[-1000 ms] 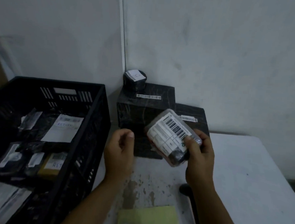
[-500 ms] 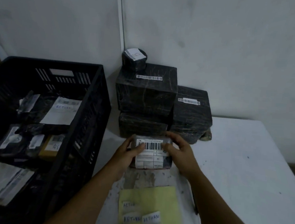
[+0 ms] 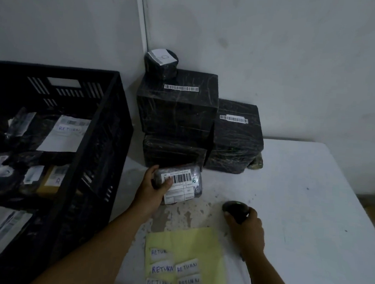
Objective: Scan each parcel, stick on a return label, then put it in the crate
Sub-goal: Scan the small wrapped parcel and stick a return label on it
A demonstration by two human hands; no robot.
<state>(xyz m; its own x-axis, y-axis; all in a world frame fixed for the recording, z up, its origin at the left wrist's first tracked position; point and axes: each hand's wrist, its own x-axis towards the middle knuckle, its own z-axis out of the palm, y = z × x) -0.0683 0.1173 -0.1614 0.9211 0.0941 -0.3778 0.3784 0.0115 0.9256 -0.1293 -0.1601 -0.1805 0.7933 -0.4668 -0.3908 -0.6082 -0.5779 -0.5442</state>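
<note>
- The left hand holds a small parcel down on the desk. Its fingers curl round the left end and the thumb lies on the white sticker with the black bars.
- The parcel lies flat, bars facing up. It sits just in front of the stack of black boxes, near the middle of the desk. Its long side runs left to right, tipped up a little at the right end.
- The right hand is wrapped round a dark scanner. The scanner looks to be resting on the desk, to the right of the parcel and a bit closer to the person.
- I think the scan comes next. The bars lie up and to the left of the scanner, so the right hand would need to lift it and aim it that way. The right hand is the one for that job, as the left one is busy holding the parcel.
- The thumb touches the edge of the bars. It may need to slide off so the scanner can read them all.
- A yellow sheet with white labels that say RETURN lies close to the person, between the two arms. No such label shows on this parcel yet.
- The black crate stands to the left, on the left hand's side. Parcels marked RETURN are in it.
</note>
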